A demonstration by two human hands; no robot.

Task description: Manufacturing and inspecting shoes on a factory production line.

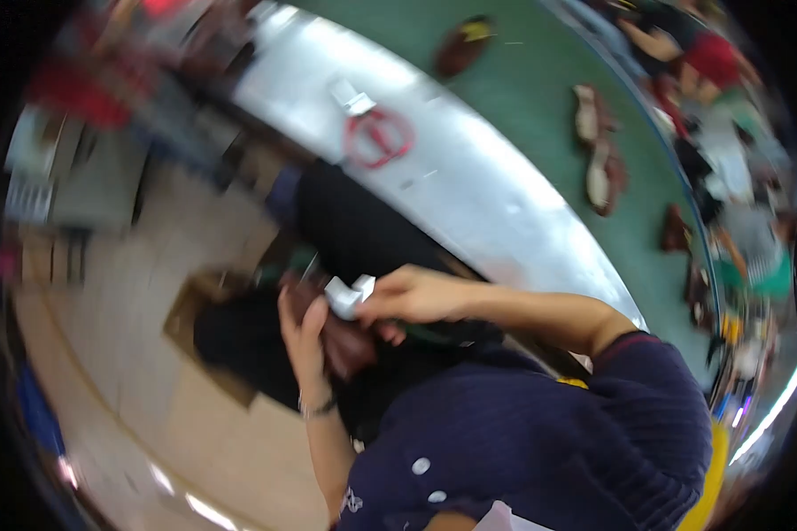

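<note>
A brown leather shoe point(348, 350) rests over my lap, its outline blurred. My left hand point(304, 343) is wrapped along its side, thumb and fingers gripping it. From the other side my right hand point(413, 296) pinches a small folded white piece point(343, 299), paper or cloth, I cannot tell which. That white piece lies against the upper part of the shoe, between my two hands. Part of the shoe is hidden by my fingers and the white piece.
Beyond my knees runs a shiny metal ledge point(478, 208) with a red ring mark point(378, 139) and a small white piece point(352, 97). Past it, a green conveyor belt point(540, 115) carries several brown shoes point(600, 150). A cardboard box point(205, 354) stands by my legs. People work across the belt.
</note>
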